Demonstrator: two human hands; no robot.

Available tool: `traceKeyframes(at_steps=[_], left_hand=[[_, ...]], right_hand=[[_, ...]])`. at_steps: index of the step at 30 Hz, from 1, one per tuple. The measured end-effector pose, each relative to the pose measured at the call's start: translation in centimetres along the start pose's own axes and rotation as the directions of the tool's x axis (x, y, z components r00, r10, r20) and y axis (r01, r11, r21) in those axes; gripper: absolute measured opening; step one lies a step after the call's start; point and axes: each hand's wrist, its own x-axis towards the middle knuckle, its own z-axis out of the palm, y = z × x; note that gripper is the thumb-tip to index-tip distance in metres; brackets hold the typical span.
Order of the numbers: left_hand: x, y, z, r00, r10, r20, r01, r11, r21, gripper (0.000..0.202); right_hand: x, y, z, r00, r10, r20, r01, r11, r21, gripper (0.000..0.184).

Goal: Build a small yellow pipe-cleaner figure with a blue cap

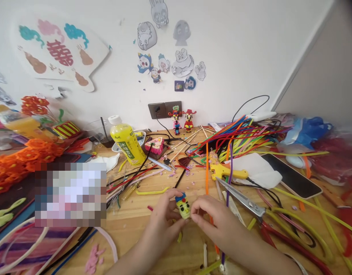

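Low in the middle of the head view is a small doll head point(184, 207) with a pale yellow face, black eyes, a red dot on the brow and a blue top. My left hand point(166, 214) grips it between thumb and fingers from the left, holding it upright just above the table. On the other side, my right hand point(209, 215) has its thumb and fingertips pinched together at the head's right edge. Whatever lies in that pinch is hidden. Orange and purple chenille stems point(207, 173) run beneath and behind my right hand.
Red-handled scissors point(252, 206), a yellow glue gun point(228, 171) and a phone point(292, 175) lie to the right. Behind them is a heap of chenille stems point(244, 133). A yellow drink bottle point(127, 141) and orange fuzzy flowers point(29, 160) stand left; two small figures point(189, 120) stand by the wall.
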Motion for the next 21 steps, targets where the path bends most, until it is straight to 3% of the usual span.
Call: traceKeyframes(at_steps=[6,10,13,15,16,18,21], left_hand=[[-0.5,0.0,0.2,0.999,0.041,0.036,-0.044,0.995,0.093,0.043],[-0.7,0.2,-0.2,0.985,0.146,0.096,-0.173,0.891,0.421,0.047],[-0.3,0.7,-1.3,0.962,0.214,0.169,-0.272,0.689,0.672,0.049],[0.2,1.0,-2.9,0.955,0.255,0.15,-0.267,0.521,0.811,0.048],[0.5,1.3,-3.9,0.953,0.287,0.101,-0.219,0.416,0.882,0.04],[1.0,1.7,-6.2,0.944,0.326,-0.05,-0.003,0.159,0.987,0.028],[1.2,2.4,-9.2,0.939,0.248,-0.24,0.292,-0.199,0.936,0.023]], right_hand=[[0.0,0.0,0.2,0.999,0.038,0.016,-0.037,0.998,-0.046,0.012],[0.0,0.1,0.2,0.997,0.064,0.047,-0.057,0.989,-0.14,0.012],[0.0,0.4,0.4,0.999,0.005,0.048,0.008,0.964,-0.267,0.014],[0.0,0.9,0.7,0.997,-0.07,0.044,0.081,0.928,-0.363,0.015],[0.0,1.2,0.8,0.993,-0.109,0.038,0.115,0.906,-0.407,0.016],[0.0,1.8,1.1,0.986,-0.168,0.016,0.155,0.866,-0.475,0.015],[0.0,2.6,1.5,0.981,-0.193,-0.007,0.161,0.839,-0.52,0.015]])
